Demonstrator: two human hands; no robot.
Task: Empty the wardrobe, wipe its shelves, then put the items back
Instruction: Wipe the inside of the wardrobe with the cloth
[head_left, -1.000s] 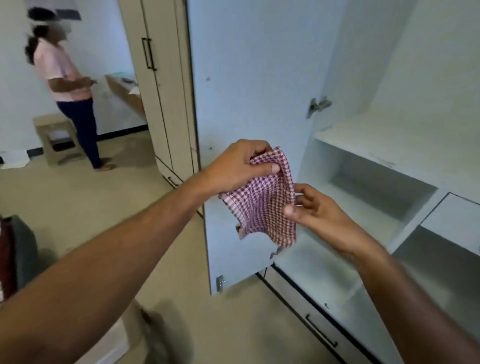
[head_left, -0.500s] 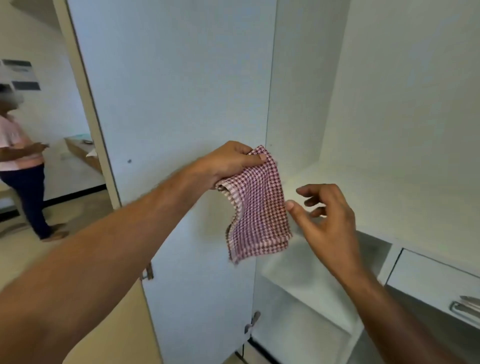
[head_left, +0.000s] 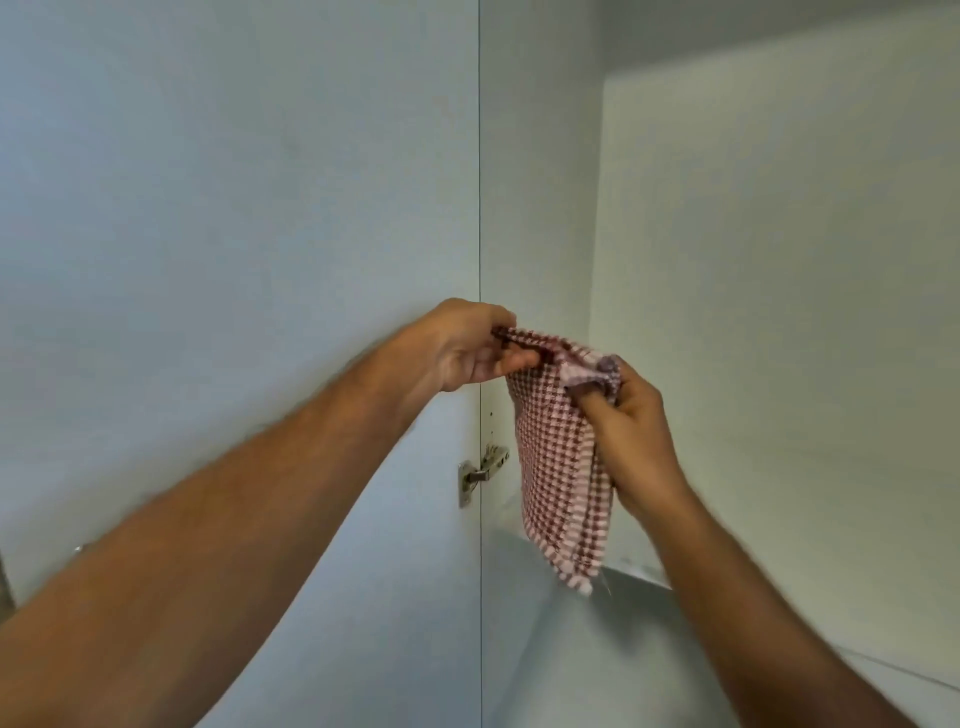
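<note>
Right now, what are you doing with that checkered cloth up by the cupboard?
A person is holding a red and white checked cloth up in front of an open wardrobe. The left hand pinches its top edge, and the right hand has a grip on the other top corner, so the cloth hangs down between them. Behind it are the wardrobe's open door, a metal hinge and a white shelf. The cloth is not touching the shelf yet.

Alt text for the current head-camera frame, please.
Both hands hold up a red-and-white checked cloth inside an open white wardrobe; left hand and right hand each grip its top edge. A door hinge shows behind.
</note>
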